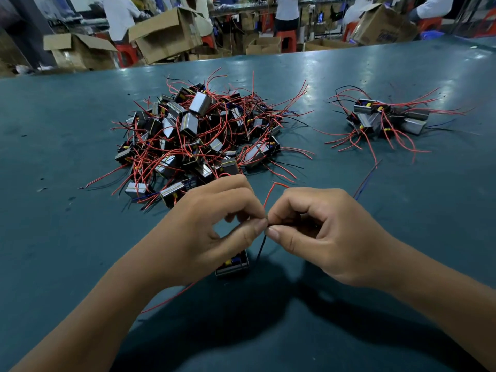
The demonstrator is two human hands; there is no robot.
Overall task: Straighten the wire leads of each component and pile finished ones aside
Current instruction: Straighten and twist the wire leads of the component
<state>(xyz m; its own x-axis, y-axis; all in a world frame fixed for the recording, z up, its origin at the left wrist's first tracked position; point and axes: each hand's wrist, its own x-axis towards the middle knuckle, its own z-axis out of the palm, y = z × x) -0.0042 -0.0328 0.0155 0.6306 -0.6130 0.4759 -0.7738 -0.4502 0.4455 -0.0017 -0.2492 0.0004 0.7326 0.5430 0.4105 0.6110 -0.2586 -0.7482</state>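
Observation:
A small boxy component (233, 266) with yellow and blue parts lies on the green table just under my left hand. Its thin wire leads rise to where both hands meet. My left hand (214, 226) pinches the leads between thumb and forefinger. My right hand (319, 232) pinches the same leads right beside it, fingertips almost touching. A red lead (268, 196) loops up above the pinch and a black lead (261, 248) hangs below it. A big tangled pile of components (198, 132) sits beyond my hands. A smaller pile (386, 119) lies at the far right.
The green table (67, 210) stretches to a far edge. Loose blue and red wires (366, 179) trail between the small pile and my right hand. Behind the table are open cardboard boxes (166, 33), red stools and several seated people.

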